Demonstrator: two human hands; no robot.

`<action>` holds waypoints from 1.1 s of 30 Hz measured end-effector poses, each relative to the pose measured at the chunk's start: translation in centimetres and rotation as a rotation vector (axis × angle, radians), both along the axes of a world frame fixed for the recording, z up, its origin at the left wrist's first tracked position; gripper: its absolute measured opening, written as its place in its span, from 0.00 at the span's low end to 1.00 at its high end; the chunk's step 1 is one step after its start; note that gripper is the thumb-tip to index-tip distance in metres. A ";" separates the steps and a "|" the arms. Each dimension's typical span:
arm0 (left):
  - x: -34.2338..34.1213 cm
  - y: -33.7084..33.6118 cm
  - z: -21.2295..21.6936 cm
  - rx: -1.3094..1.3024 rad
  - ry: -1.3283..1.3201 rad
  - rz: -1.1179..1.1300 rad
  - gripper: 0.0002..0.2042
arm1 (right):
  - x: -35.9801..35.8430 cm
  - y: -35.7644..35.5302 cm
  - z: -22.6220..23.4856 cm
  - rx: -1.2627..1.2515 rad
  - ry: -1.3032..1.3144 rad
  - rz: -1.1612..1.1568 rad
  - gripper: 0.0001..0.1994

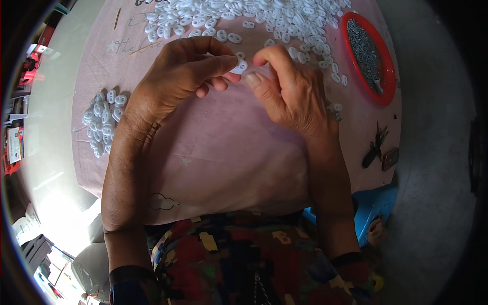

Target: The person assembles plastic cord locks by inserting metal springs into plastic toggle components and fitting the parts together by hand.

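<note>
Above the near side of a large pile of loose white oval plastic pieces, my left hand pinches one small white plastic piece between thumb and forefinger. Two holes show in pieces of this kind. Just to its right is my right hand, its thumb and bent forefinger apart, with nothing visible between them. The other right-hand fingers are curled and mostly hidden behind the hand. Beside my left forearm lies a smaller heap of similar white pieces.
A red oval tray of small metal parts stands at the far right. Nearer me lie a black-handled tool and a small dark rectangular object. A pink cloth covers the table; a blue stool stands below its right edge.
</note>
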State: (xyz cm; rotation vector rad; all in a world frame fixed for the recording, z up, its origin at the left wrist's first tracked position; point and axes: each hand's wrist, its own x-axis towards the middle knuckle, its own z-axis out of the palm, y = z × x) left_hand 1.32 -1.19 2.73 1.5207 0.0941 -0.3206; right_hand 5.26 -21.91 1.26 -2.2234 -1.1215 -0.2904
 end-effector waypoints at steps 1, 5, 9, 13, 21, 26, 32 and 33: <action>0.0 0.1 0.0 0.003 -0.002 -0.003 0.11 | 0.1 -0.2 0.0 0.018 0.021 -0.045 0.10; -0.7 1.2 0.5 0.167 -0.133 -0.003 0.09 | 1.3 -0.7 -0.7 0.121 -0.109 -0.098 0.07; -2.4 2.7 1.8 0.268 -0.106 0.056 0.10 | 0.3 -1.5 1.6 0.150 -0.015 -0.140 0.08; -4.6 5.7 0.5 0.506 -0.229 0.118 0.08 | -1.5 -3.2 4.7 0.089 0.057 -0.161 0.11; -9.1 9.9 -0.5 0.763 -0.322 0.316 0.10 | -11.4 -10.6 7.9 0.479 0.486 -0.184 0.10; -10.0 9.6 -1.6 0.677 -0.211 0.358 0.11 | -13.6 -12.7 7.6 0.709 0.596 -0.254 0.12; -10.3 9.8 -3.3 0.876 -0.281 0.346 0.12 | -17.0 -13.3 5.9 0.862 1.066 0.154 0.09; -10.2 10.0 -3.6 0.882 -0.311 0.337 0.12 | -17.8 -13.1 5.3 0.763 1.127 0.142 0.08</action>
